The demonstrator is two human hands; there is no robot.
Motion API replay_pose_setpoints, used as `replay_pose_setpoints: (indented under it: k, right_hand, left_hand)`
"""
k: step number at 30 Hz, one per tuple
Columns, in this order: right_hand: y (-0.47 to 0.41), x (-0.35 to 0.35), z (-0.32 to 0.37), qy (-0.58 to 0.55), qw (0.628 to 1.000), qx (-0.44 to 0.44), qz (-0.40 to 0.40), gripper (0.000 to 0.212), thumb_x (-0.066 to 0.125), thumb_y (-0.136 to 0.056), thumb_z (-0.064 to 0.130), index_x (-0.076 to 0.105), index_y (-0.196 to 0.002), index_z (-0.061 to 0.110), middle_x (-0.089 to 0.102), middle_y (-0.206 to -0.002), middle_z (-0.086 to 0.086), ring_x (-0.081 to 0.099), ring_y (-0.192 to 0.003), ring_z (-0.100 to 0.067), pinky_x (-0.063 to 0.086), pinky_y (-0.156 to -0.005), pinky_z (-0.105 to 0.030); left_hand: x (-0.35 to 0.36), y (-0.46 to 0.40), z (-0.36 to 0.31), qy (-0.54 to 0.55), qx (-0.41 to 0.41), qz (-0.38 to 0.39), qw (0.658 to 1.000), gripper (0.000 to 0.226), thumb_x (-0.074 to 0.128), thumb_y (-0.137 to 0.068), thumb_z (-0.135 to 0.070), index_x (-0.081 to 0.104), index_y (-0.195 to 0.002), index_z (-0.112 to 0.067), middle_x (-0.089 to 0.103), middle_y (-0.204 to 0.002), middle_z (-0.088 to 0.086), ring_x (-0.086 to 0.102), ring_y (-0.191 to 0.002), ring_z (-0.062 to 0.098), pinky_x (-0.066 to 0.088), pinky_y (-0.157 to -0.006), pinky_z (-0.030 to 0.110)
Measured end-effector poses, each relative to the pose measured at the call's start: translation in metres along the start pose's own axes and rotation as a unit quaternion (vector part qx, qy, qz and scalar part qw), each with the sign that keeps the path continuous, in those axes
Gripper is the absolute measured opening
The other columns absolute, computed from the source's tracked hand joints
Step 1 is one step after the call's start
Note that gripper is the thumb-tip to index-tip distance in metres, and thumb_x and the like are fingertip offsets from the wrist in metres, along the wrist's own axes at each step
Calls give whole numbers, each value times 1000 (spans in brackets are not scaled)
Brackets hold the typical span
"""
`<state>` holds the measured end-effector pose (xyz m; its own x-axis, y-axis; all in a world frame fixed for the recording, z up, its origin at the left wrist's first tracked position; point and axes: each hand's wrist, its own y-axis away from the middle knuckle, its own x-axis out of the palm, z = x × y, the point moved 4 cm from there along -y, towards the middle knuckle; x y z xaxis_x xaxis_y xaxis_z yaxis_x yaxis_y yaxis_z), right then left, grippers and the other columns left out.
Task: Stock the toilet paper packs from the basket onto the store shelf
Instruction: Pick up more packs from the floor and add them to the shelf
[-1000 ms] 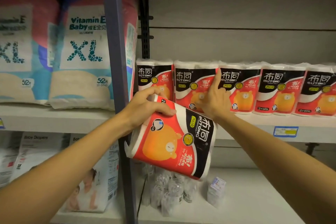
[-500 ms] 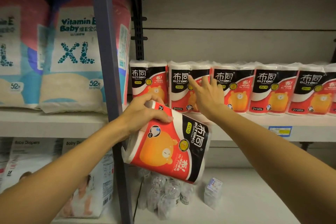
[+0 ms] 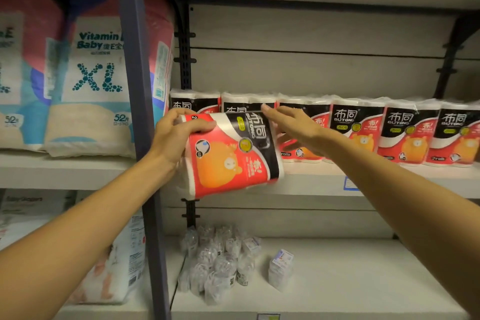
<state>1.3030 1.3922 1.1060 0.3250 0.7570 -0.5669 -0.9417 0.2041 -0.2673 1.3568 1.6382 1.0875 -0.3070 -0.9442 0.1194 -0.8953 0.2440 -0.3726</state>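
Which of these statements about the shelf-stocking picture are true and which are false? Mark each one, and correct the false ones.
1. The left hand grips a toilet paper pack. True.
2. The held pack stands upright on the shelf. False: it is tilted and held in front of the shelf edge.
3. The right hand holds a second pack. False: its fingers are straight and it holds nothing.
4. A row of matching packs stands on the shelf. True.
5. The big XL bags sit to the right of the row. False: they sit to its left, past the post.
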Motion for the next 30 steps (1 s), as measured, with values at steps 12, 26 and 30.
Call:
replay_pose_setpoints:
  k: [12, 26, 30]
  right_hand:
    - [35, -18, 27, -59, 992, -113, 15, 61, 86, -69, 26, 55, -122, 25, 72, -104, 3, 72, -90, -16, 59, -72, -30]
    - [4, 15, 73, 250, 896, -270, -250, 86, 82, -67, 44, 41, -142, 32, 52, -138, 1, 45, -126, -24, 32, -106, -47]
    - [-15, 55, 81, 300, 879, -264, -262, 80, 78, -74, 41, 37, -143, 31, 50, -139, -1, 38, -125, -29, 27, -103, -40]
  left_hand:
    - [35, 9, 0, 46, 41, -17, 998, 41, 79, -74, -24, 47, -98, -22, 66, -96, 4, 70, -76, 15, 54, -55, 26]
    - [23, 17, 16, -138, 59, -9, 989, 11, 70, -84, -15, 59, -85, -11, 64, -79, 1, 61, -70, 9, 44, -60, 19]
    - [8, 20, 15, -188, 68, 19, 980, 10, 70, -84, -14, 62, -84, -8, 64, -76, 5, 60, -64, 10, 46, -58, 18]
